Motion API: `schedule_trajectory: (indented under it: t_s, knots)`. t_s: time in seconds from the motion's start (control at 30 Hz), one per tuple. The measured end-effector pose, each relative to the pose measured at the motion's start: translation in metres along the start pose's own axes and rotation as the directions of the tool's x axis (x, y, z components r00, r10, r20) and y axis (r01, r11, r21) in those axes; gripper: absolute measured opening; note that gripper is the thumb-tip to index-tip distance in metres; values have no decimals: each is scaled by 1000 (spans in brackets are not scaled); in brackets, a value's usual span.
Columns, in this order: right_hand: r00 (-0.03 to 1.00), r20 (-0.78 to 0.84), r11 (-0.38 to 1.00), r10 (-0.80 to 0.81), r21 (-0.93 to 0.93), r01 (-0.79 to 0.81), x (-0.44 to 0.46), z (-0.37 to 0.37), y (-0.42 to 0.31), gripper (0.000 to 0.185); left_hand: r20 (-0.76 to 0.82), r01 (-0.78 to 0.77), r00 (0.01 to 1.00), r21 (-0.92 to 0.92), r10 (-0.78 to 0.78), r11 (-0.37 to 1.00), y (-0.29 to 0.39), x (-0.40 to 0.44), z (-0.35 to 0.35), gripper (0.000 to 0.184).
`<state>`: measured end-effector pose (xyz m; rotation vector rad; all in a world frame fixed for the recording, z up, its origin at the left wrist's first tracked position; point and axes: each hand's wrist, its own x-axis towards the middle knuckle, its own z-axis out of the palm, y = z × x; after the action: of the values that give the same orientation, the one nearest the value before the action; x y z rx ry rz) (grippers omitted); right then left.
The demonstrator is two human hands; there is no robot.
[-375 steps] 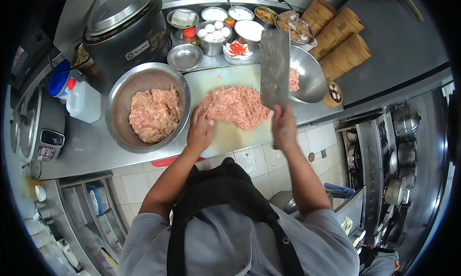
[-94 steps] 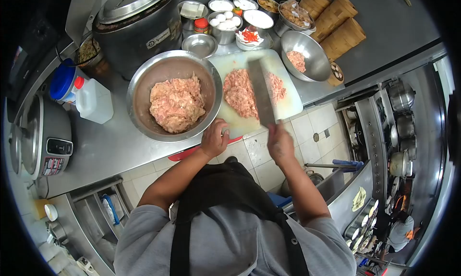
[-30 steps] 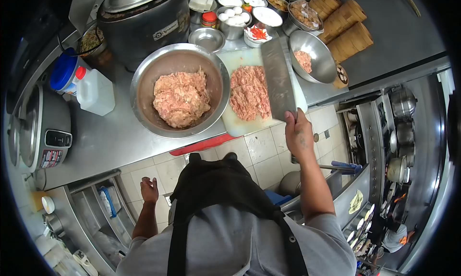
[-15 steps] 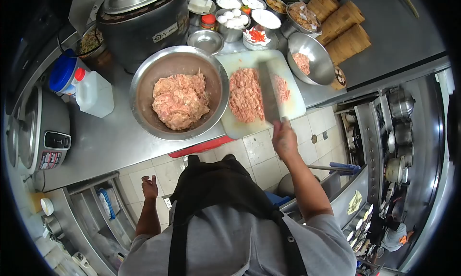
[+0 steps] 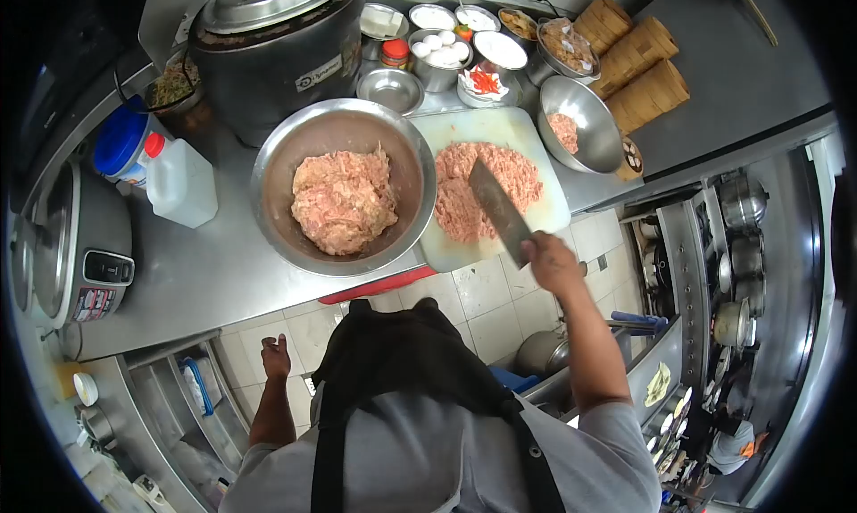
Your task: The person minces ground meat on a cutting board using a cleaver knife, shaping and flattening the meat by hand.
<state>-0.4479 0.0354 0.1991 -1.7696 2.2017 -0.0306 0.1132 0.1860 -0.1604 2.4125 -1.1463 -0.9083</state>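
Cleaver (image 5: pixel 498 208) in right hand (image 5: pixel 554 262); mince (image 5: pixel 458 197) beneath

Cleaver (image 5: pixel 496 209) hides some minced meat (image 5: pixel 456 199) — cooker label (image 5: pixel 95 304), probably lettered, too small to read.

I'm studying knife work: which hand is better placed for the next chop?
Probably the right hand: it grips the cleaver at the minced meat on the cutting board; the left hand hangs well clear.

Commercial kitchen on my remote view: steel counter (image 5: pixel 192 267), rice cooker (image 5: pixel 100 220), bamboo steamers (image 5: pixel 638 56), lidded pot (image 5: pixel 272 89), row of pots (image 5: pixel 734 324).
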Motion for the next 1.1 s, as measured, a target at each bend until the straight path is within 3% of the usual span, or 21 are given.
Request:
schedule_trajectory:
  t_s: [0.07,0.17,0.2,0.23,0.3,0.43,0.5,0.57,0.6,0.63,0.7,0.73,0.83,0.9,0.97,1.0,1.1]
  knots:
    - [991,-58,983,121,148,-112,-5,-44,-35,30,15,13,1000,23,-14,1000,-8,-3,-7,51]
    - [887,-453,929,89,360,90,23,-8,-38,31,13,50,999,44,-51,998,-3,-2,-9,51]
    - [892,-435,912,122,404,72,36,26,-26,33,4,46,999,49,-46,998,-4,1,-9,50]
    - [936,-338,983,95,178,-36,39,48,-10,33,-3,42,999,55,-41,998,-7,4,-10,50]
    - [999,-48,999,-26,-37,24,36,49,16,31,0,19,1000,48,-19,999,-15,8,-10,49]
    - [986,-112,989,124,92,-114,11,-44,-34,32,12,6,1000,22,-7,1000,-17,15,-24,48]
    - [931,-318,964,178,247,-100,18,-28,-27,33,4,9,1000,28,-9,1000,-19,18,-25,48]
    - [857,-444,955,262,244,-166,36,34,-11,35,18,6,1000,32,-7,999,-25,22,-24,48]
    - [938,-250,970,239,105,-219,36,47,1,37,31,5,999,31,-6,999,-28,23,-23,47]
    - [985,-21,975,169,-145,-170,38,45,11,37,41,4,999,32,-5,999,-28,25,-23,47]
    - [994,-32,994,103,-36,-105,33,15,23,34,49,-17,999,70,14,997,-23,33,-27,47]
    - [992,-59,988,109,-100,-115,24,-20,2,32,52,-14,999,86,10,996,-22,29,-26,47]
    - [945,-249,977,213,71,-202,18,-59,-26,32,37,-53,998,47,51,998,-21,30,-25,47]
    - [856,-470,969,214,209,-128,38,-4,0,32,33,-53,998,69,51,996,-17,29,-21,47]
    - [944,-275,983,180,28,-179,40,40,19,32,38,-50,998,70,48,996,-18,27,-14,47]
    - [983,-22,978,182,-97,-183,39,38,22,32,42,-48,998,59,46,997,-21,29,-8,46]
    - [987,-123,993,105,-43,-111,22,-20,7,32,48,-66,997,31,65,997,-12,32,-6,42]
